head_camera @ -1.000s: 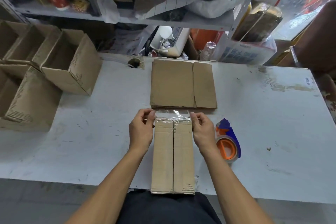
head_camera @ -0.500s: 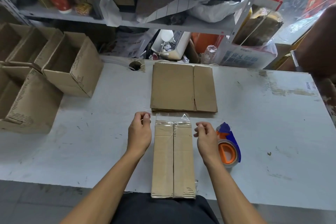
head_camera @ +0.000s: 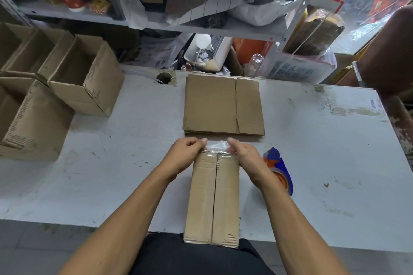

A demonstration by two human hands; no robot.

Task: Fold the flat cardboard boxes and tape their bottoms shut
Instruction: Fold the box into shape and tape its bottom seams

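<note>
Folded box (head_camera: 213,198), table's (head_camera: 312,163) near edge: bottom seam taped. Left hand (head_camera: 185,154) and right hand (head_camera: 244,156) pinch loose tape end (head_camera: 217,146). Flat boxes (head_camera: 223,105) at far edge remain; finished boxes (head_camera: 85,76) left edge.

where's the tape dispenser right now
In the head view the tape dispenser lies on the table, just right of the box, partly behind the right hand.

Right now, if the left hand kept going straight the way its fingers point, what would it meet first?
Left hand holds the tape end, fingers pointing away and a little right. Just ahead lies the near edge of the flat stack, probably first, though the height gap is unclear.
</note>
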